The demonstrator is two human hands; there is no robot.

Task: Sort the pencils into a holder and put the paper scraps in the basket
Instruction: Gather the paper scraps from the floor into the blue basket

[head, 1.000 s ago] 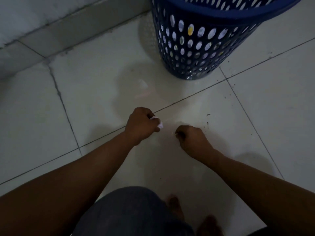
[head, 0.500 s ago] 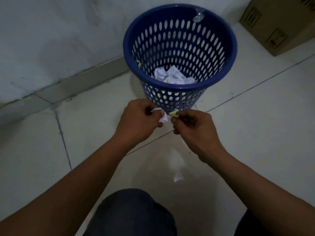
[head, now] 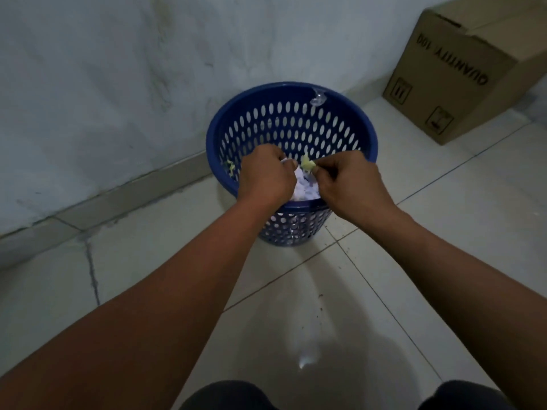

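1. I see the perforated blue basket (head: 373, 137) standing on the floor close to the wall. Crumpled white paper (head: 305, 187) is heaped inside it, and a yellow-green bit (head: 229, 165) lies against its inner left wall.
2. Above the opening, the left hand (head: 265, 176) pinches a small white scrap (head: 284, 160). The right hand (head: 352, 184) pinches a yellow scrap (head: 307, 164). Both have curled fingers, and the hands are almost touching.
3. A clear plastic piece (head: 318, 97) sits at the far rim.
4. The pale tile floor (head: 444, 232) shows dark grout lines and specks.
5. The stained grey wall (head: 118, 84) meets a tiled skirting (head: 133, 193). A cardboard box (head: 450, 84) printed "QUANTITY 100" stands to the right, apart from the basket.
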